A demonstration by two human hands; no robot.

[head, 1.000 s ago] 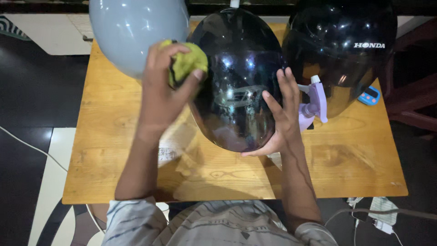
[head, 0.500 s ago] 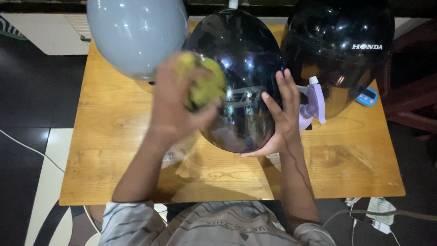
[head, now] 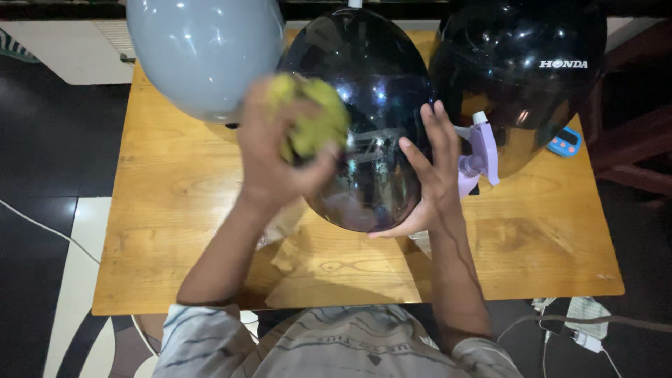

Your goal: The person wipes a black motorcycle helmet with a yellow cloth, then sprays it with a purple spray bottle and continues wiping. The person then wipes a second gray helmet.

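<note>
A glossy black helmet (head: 371, 84) with a dark visor stands in the middle of a wooden table (head: 168, 203). My left hand (head: 276, 150) is closed on a bunched yellow-green cloth (head: 315, 122) and presses it against the helmet's left front. My right hand (head: 430, 171) lies flat with fingers spread against the helmet's right side, steadying it. The left hand is blurred by motion.
A light grey helmet (head: 199, 52) stands at the back left, a second black helmet (head: 521, 66) at the back right. A lilac spray bottle (head: 479, 150) stands between the two black helmets. A small blue device (head: 564, 142) lies at the right; cables (head: 581, 325) lie on the floor.
My left hand with the cloth has moved from the helmet's upper left edge rightward and down onto its front. My right hand has stayed in place.
</note>
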